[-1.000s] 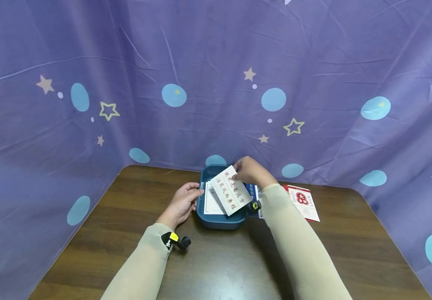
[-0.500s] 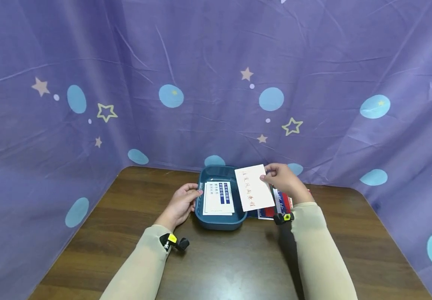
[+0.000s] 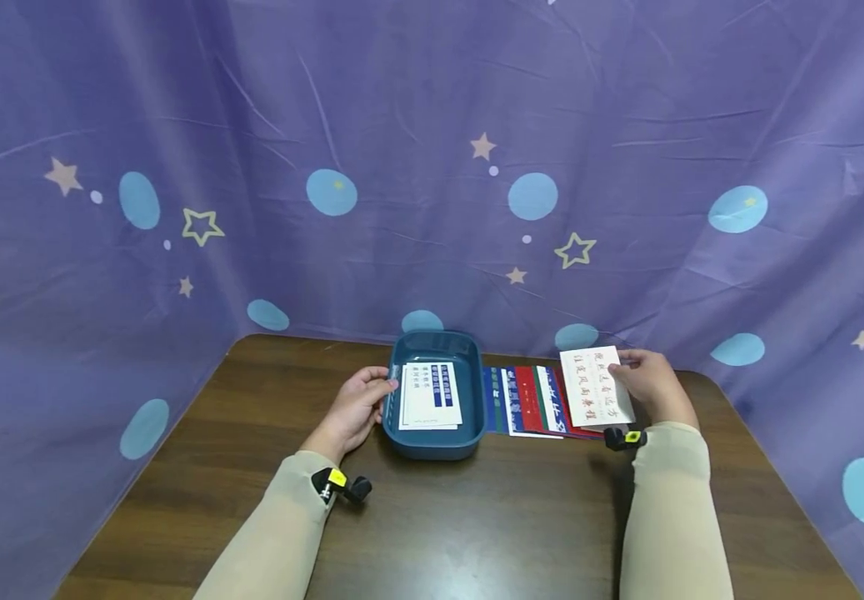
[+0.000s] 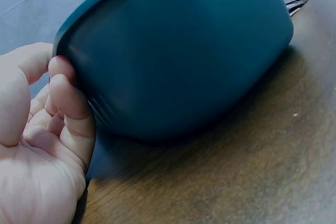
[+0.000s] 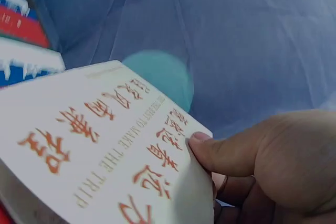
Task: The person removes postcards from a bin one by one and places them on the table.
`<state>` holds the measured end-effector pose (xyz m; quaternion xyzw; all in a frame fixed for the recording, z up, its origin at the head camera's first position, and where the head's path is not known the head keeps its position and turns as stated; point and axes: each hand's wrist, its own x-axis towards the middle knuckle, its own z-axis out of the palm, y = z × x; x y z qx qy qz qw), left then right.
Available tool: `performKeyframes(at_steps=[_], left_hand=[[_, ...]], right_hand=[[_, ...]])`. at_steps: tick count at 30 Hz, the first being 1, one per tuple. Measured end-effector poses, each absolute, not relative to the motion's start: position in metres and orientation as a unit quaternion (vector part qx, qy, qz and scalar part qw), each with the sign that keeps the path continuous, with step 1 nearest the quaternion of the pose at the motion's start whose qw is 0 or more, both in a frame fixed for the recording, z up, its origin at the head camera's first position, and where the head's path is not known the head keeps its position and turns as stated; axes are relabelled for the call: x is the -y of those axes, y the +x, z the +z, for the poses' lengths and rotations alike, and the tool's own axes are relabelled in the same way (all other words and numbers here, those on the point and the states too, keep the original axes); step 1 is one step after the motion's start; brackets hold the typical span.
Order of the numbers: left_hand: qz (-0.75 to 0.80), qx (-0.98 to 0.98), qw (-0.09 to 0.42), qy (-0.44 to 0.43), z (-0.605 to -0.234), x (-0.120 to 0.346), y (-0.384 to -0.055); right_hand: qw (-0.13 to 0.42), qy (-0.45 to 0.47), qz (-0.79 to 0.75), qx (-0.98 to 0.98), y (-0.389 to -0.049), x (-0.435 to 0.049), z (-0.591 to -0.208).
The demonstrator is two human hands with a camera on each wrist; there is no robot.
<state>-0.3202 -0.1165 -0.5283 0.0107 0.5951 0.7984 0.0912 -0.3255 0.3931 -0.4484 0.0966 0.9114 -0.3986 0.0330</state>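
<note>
My left hand (image 3: 351, 410) pinches the left rim of a blue-green plastic tray (image 3: 435, 452), thumb above and fingers below in the left wrist view. White cards with blue printing (image 3: 432, 398) lie stacked inside the tray. In my right hand (image 3: 652, 383), a white card with orange-red Chinese writing (image 3: 598, 387) is pinched by its right edge between thumb and fingers. That card is over the right end of an overlapping row of colourful cards (image 3: 529, 400); whether it touches them I cannot tell. The right wrist view shows its lettering close up (image 5: 100, 129).
The row of cards runs along the right side of the tray on a brown wooden table (image 3: 461, 525). A purple curtain (image 3: 417, 167) with stars and dots hangs right behind the table's back edge.
My right hand has carried the white card out of the tray and to the right, over the card row. The left hand has kept its grip on the tray.
</note>
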Motion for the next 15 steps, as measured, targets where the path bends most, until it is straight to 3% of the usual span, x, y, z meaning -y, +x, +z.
performKeyframes(at_steps=[15], left_hand=[[0.801, -0.592, 0.087, 0.018, -0.531, 0.117, -0.322]], right_hand=[[0.039, 0.130, -0.335, -0.932, -0.330, -0.420, -0.486]])
